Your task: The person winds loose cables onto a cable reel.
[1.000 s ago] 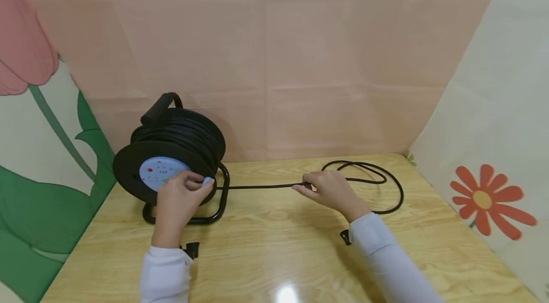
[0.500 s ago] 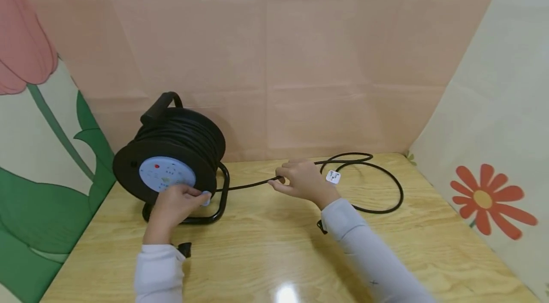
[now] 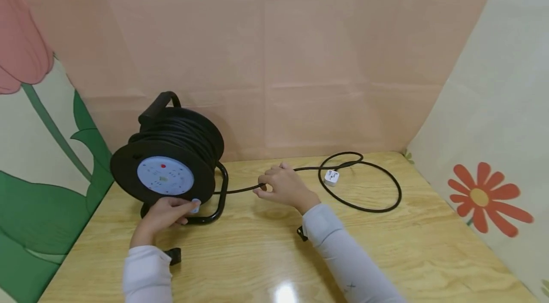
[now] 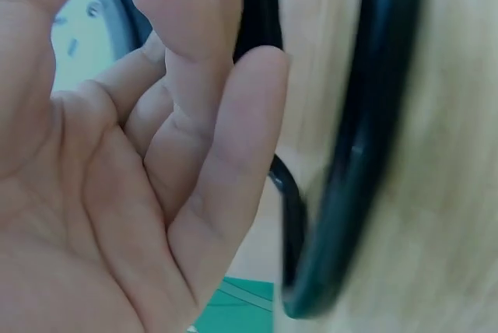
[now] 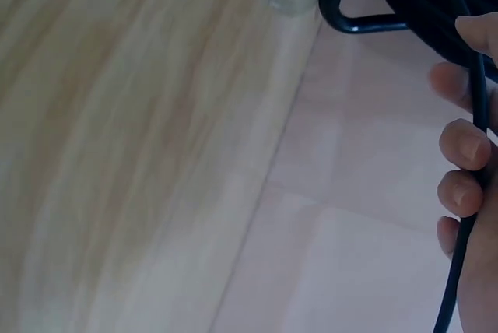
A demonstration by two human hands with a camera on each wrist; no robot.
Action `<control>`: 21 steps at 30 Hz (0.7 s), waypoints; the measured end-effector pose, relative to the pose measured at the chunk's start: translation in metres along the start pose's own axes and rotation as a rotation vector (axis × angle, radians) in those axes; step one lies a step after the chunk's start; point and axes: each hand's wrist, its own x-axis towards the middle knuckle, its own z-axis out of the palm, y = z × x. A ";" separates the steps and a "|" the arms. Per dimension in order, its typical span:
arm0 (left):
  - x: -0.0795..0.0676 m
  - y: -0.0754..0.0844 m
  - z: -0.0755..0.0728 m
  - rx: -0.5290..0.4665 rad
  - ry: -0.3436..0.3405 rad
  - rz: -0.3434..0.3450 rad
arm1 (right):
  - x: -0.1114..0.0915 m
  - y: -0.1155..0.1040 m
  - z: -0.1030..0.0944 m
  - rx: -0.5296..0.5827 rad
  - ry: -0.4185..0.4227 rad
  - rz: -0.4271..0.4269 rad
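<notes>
A black cable reel (image 3: 171, 132) with a light blue socket face (image 3: 165, 176) stands at the left of the table. Low on its front flange is a light blue winding knob (image 3: 196, 205), which my left hand (image 3: 165, 214) pinches between thumb and fingers. The left wrist view shows that palm (image 4: 101, 201) beside the reel's black tube stand (image 4: 373, 99); the knob is hidden there. Right of the reel, my right hand (image 3: 286, 186) holds the black cable (image 3: 240, 190) that runs out from it. In the right wrist view, the cable (image 5: 480, 99) passes through the curled fingers (image 5: 464, 145).
Beyond my right hand the rest of the cable lies in a loop (image 3: 400, 193) on the wooden table (image 3: 257, 255). A white plug (image 3: 331, 177) rests inside the loop. Behind the table rises a pinkish sheet (image 3: 266, 55), with flower-patterned sheets at both sides.
The reel has turned clockwise, and my left hand has moved down and left with the knob. My right hand has moved left toward the reel with the cable, and the plug has come into view.
</notes>
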 end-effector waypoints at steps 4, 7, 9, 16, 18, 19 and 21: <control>0.002 -0.010 0.000 -0.071 0.012 -0.014 | 0.003 -0.003 0.007 0.001 0.006 0.001; 0.003 -0.015 -0.001 -0.099 0.030 -0.021 | 0.007 -0.008 0.011 0.007 0.027 0.003; 0.002 -0.019 -0.003 -0.107 0.041 -0.027 | 0.010 -0.012 0.014 0.014 0.030 0.012; -0.002 -0.027 -0.011 -0.130 0.080 -0.037 | 0.019 -0.028 0.025 0.055 -0.004 0.037; -0.003 -0.029 -0.013 -0.136 0.088 -0.035 | 0.021 -0.032 0.028 0.058 -0.002 0.042; -0.004 -0.029 -0.014 -0.136 0.093 -0.036 | 0.022 -0.034 0.029 0.059 -0.002 0.046; -0.004 -0.031 -0.017 -0.130 0.100 -0.036 | 0.025 -0.036 0.030 0.067 0.002 0.052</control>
